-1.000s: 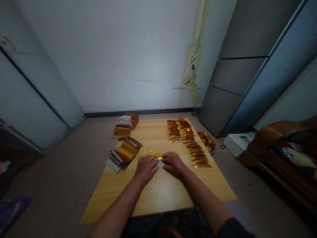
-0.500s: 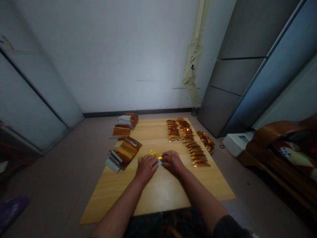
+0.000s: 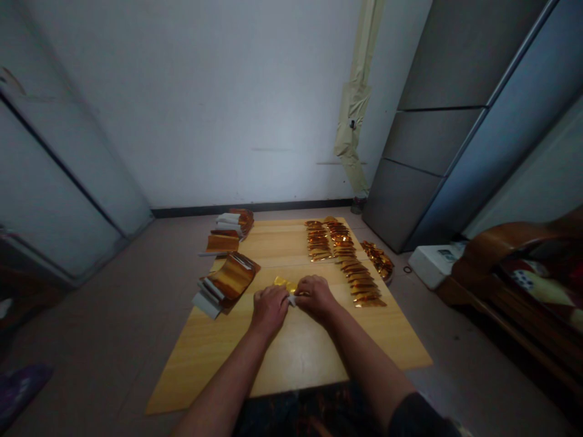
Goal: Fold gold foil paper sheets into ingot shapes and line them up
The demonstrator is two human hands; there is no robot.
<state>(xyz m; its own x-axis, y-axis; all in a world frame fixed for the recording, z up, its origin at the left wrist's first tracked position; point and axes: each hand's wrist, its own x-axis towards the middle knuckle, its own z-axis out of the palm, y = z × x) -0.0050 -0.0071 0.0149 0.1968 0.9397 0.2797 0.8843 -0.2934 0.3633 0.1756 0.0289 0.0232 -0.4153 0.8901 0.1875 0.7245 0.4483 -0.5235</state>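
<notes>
On the wooden board (image 3: pixel 296 358), my left hand (image 3: pixel 270 306) and my right hand (image 3: pixel 315 296) meet over a sheet of gold foil paper (image 3: pixel 285 282). Its shiny gold side shows beyond my fingers, and a pale edge shows between the two hands. Both hands have bent fingers pressed onto the sheet, the left at its left side, the right at its right side. The fingertips partly hide the paper, so its exact fold cannot be made out. To the left of my left hand lies a stack of gold foil paper sheets (image 3: pixel 234 276), fanned and curling.
Farther back on the left are more foil sheets (image 3: pixel 222 241). Rows of folded gold foil pieces (image 3: pixel 359 276) run along the board's right side. Beyond that edge, a container of folded gold pieces (image 3: pixel 379 261) stands low. A grey fridge (image 3: pixel 428 133) and wooden seat (image 3: pixel 492 291) are at right.
The pale lower part of the paper between my hands has drawn into a narrower, crumpled-looking shape. Both hands have shifted only slightly; the stacks and rows lie as before.
</notes>
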